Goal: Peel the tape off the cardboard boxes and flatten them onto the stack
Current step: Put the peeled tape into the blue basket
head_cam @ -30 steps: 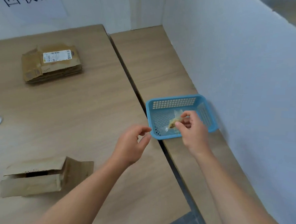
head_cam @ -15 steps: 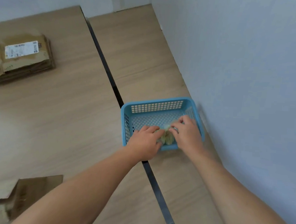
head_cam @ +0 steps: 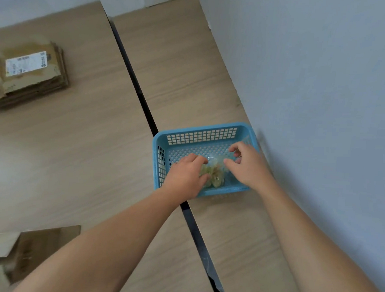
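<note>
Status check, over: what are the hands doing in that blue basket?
Left hand grips tape wad in blue basket. Right hand loosely curled beside it, contact unclear. Cardboard box not yet flattened. No obstruction seen.

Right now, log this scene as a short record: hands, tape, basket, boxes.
left hand: in blue basket, fingers curled over tape wad
right hand: over basket, beside wad, fingers loosely curled, holding nothing visible
tape wad: crumpled, lying in basket
blue basket: on right table, next to wall
flattened stack: far left, label on top
open box: near left, not yet flattened
</note>
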